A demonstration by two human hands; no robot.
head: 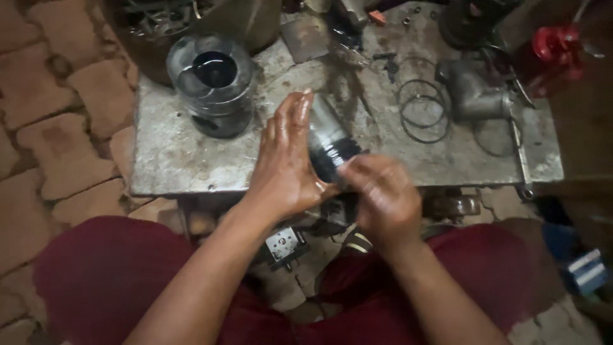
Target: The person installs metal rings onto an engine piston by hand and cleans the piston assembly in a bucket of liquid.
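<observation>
The left hand (287, 156) lies with its fingers straight and together, pressed flat along the side of a dark metal cylinder (329, 137), the palm cupping its lower end. The right hand (380, 191) is blurred; its fingers curl around the near end of the same cylinder, though how tightly they close on it cannot be told. The cylinder (greyish above, darker and ringed toward its near end) is held tilted, just above the near edge of the worn metal table (179, 160).

Taking that cylinder as the landmark: to its upper left, well apart, a piston (214, 83) stands upright on the table, its crown recessed and dark in the middle. To the cylinder's right lie several thin metal rings (423, 110), overlapping one another flat on the surface. Beyond the rings sits a grey cast metal fitting (472, 92), and farther right again, at the table's far corner, a red object (555, 48) too blurred to identify. Below the cylinder, the person's dark red trousers (102, 268) fill the foreground. A brick-paved floor (57, 115) spreads left of the table.
</observation>
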